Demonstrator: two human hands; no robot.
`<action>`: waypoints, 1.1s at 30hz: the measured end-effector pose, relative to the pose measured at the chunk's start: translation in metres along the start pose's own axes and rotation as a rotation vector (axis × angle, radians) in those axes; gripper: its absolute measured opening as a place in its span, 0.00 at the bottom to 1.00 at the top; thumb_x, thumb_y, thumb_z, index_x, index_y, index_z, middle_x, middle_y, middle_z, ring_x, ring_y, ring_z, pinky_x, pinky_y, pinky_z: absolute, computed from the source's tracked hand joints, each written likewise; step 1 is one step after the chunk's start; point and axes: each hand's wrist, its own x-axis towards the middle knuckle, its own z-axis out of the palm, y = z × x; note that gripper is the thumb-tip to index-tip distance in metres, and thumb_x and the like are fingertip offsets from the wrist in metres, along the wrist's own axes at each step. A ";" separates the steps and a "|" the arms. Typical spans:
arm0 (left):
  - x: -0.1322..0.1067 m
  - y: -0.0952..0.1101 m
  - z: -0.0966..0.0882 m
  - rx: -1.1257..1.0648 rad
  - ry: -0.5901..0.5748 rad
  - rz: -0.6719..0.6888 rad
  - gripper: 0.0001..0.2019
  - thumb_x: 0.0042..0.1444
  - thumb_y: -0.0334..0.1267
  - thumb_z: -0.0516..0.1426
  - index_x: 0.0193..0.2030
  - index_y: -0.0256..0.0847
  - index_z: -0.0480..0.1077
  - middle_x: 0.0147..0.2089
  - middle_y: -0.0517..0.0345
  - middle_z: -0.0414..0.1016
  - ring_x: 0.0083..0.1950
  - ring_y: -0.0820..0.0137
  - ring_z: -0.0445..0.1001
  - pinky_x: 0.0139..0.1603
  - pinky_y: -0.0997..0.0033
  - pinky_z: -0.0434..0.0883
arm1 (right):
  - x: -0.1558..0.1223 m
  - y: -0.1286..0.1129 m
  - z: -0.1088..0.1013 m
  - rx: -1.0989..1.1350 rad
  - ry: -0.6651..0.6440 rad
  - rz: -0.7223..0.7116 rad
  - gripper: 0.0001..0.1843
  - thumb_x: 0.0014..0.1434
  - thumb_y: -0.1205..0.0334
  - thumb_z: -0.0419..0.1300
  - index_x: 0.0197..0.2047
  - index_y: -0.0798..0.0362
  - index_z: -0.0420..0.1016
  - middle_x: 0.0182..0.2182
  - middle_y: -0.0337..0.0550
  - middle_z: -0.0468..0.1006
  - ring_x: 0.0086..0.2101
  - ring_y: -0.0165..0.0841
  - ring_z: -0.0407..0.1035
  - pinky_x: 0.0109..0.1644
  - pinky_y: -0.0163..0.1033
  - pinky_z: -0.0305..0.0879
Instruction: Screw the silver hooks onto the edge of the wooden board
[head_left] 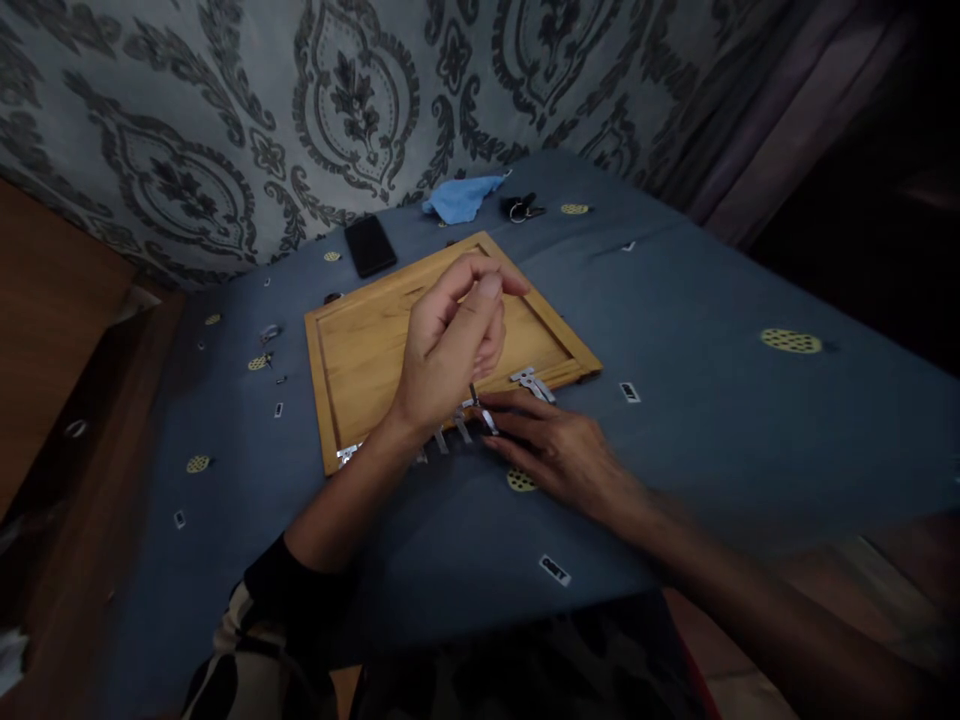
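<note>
On a blue printed cloth [720, 430], a framed, yellow-brown wooden panel [367, 350] lies flat, shiny metal pieces [532, 382] along its near edge.

The right hand [566, 455] pinches one half-covered metal piece [490, 421]; the left hand [456, 335] curls above, hiding whether it grips the thin dark rod [473, 394] below.

So I'm standing in what's looking a lot like somebody's home. Grey damask-print fabric or wallpaper [356, 95] is covering the back (I'm not making out which), and a drape [810, 120] is hanging off to the right in the dark. A blue cloth [697, 350] with little yellow pineapples and OBEY tags is covering the bench. A phone [370, 246] and some keys [519, 208] are lying on it, wooden furniture [52, 320] is standing at the left, and reddish floor tiles [810, 590] are showing below.
</note>
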 end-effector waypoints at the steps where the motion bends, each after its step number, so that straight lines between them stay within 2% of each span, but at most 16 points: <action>1: 0.000 0.000 0.000 0.000 -0.016 0.003 0.14 0.68 0.50 0.56 0.37 0.43 0.67 0.18 0.72 0.50 0.15 0.81 0.48 0.16 0.80 0.52 | 0.000 0.000 0.000 0.001 0.000 0.001 0.13 0.70 0.59 0.56 0.50 0.50 0.81 0.55 0.47 0.81 0.46 0.38 0.81 0.49 0.43 0.80; 4: -0.001 -0.001 -0.001 0.012 -0.028 0.025 0.12 0.67 0.49 0.57 0.40 0.43 0.68 0.20 0.71 0.55 0.17 0.80 0.52 0.18 0.79 0.55 | 0.000 -0.001 0.000 0.005 -0.002 -0.001 0.13 0.70 0.59 0.56 0.50 0.50 0.81 0.55 0.47 0.81 0.46 0.38 0.81 0.47 0.43 0.81; 7: -0.001 -0.001 0.003 0.081 0.074 0.080 0.13 0.67 0.49 0.57 0.39 0.42 0.68 0.24 0.68 0.60 0.23 0.79 0.60 0.24 0.79 0.62 | 0.001 -0.003 -0.001 0.012 -0.003 -0.007 0.14 0.71 0.58 0.54 0.49 0.51 0.81 0.54 0.47 0.81 0.46 0.38 0.81 0.46 0.43 0.81; 10: 0.000 0.000 0.010 0.076 0.197 0.046 0.15 0.67 0.51 0.57 0.35 0.42 0.66 0.24 0.68 0.55 0.22 0.81 0.58 0.22 0.80 0.59 | 0.001 -0.003 -0.003 0.019 -0.018 -0.009 0.15 0.71 0.58 0.54 0.48 0.52 0.81 0.54 0.48 0.81 0.46 0.38 0.81 0.47 0.43 0.80; 12: 0.000 0.000 0.014 0.053 0.216 -0.007 0.16 0.68 0.53 0.55 0.35 0.42 0.66 0.22 0.69 0.51 0.19 0.82 0.54 0.19 0.81 0.54 | 0.002 -0.002 -0.003 0.018 -0.025 -0.003 0.15 0.71 0.58 0.54 0.49 0.51 0.81 0.54 0.48 0.81 0.46 0.38 0.81 0.48 0.43 0.80; 14: 0.001 0.002 0.016 0.046 0.170 -0.034 0.19 0.68 0.56 0.53 0.35 0.42 0.67 0.20 0.70 0.49 0.17 0.83 0.53 0.18 0.81 0.52 | 0.002 -0.002 -0.003 0.015 -0.034 0.004 0.16 0.71 0.57 0.54 0.51 0.51 0.81 0.55 0.48 0.80 0.47 0.39 0.80 0.48 0.44 0.80; 19: 0.004 0.010 0.007 -0.045 -0.111 -0.090 0.23 0.62 0.63 0.56 0.34 0.43 0.67 0.16 0.72 0.48 0.14 0.81 0.47 0.16 0.78 0.52 | 0.000 -0.001 -0.001 0.014 -0.021 0.018 0.15 0.70 0.57 0.55 0.51 0.49 0.81 0.55 0.46 0.80 0.46 0.39 0.81 0.50 0.44 0.80; 21: 0.005 0.011 0.003 -0.056 -0.180 -0.122 0.23 0.62 0.63 0.56 0.34 0.43 0.68 0.15 0.72 0.48 0.14 0.80 0.47 0.16 0.77 0.51 | -0.001 -0.001 0.000 0.010 0.004 0.014 0.14 0.70 0.58 0.56 0.50 0.49 0.82 0.55 0.46 0.81 0.46 0.38 0.81 0.49 0.43 0.80; 23: 0.006 0.008 0.001 -0.040 -0.139 -0.105 0.23 0.63 0.62 0.55 0.33 0.43 0.69 0.16 0.72 0.49 0.15 0.80 0.47 0.15 0.76 0.50 | -0.001 0.000 0.001 0.003 0.002 0.008 0.14 0.70 0.58 0.55 0.51 0.49 0.81 0.55 0.46 0.81 0.46 0.39 0.81 0.48 0.44 0.80; 26: 0.005 -0.001 0.005 0.028 0.085 0.018 0.22 0.64 0.59 0.55 0.32 0.42 0.69 0.18 0.69 0.55 0.17 0.79 0.53 0.17 0.77 0.54 | 0.000 0.001 0.000 0.009 -0.027 0.004 0.15 0.70 0.58 0.54 0.52 0.50 0.81 0.56 0.48 0.80 0.47 0.39 0.81 0.48 0.45 0.81; 28: 0.002 -0.006 0.009 0.057 0.186 0.081 0.20 0.66 0.57 0.56 0.32 0.41 0.69 0.20 0.68 0.57 0.20 0.80 0.56 0.19 0.78 0.56 | 0.001 0.001 -0.002 0.015 -0.039 0.001 0.16 0.71 0.57 0.54 0.51 0.50 0.81 0.56 0.48 0.80 0.47 0.39 0.80 0.48 0.45 0.80; 30: -0.001 -0.008 0.013 0.026 0.191 0.092 0.20 0.66 0.56 0.55 0.33 0.42 0.69 0.20 0.68 0.54 0.19 0.80 0.54 0.18 0.79 0.54 | 0.002 0.000 -0.004 0.018 -0.036 -0.006 0.16 0.71 0.57 0.53 0.51 0.50 0.81 0.54 0.48 0.81 0.46 0.39 0.81 0.47 0.44 0.81; 33: -0.001 -0.006 0.013 -0.043 0.091 0.045 0.21 0.65 0.59 0.54 0.33 0.42 0.69 0.19 0.70 0.49 0.17 0.81 0.49 0.16 0.79 0.51 | 0.001 -0.001 -0.004 0.029 -0.028 -0.002 0.16 0.71 0.57 0.54 0.50 0.50 0.82 0.53 0.48 0.81 0.46 0.38 0.81 0.46 0.43 0.80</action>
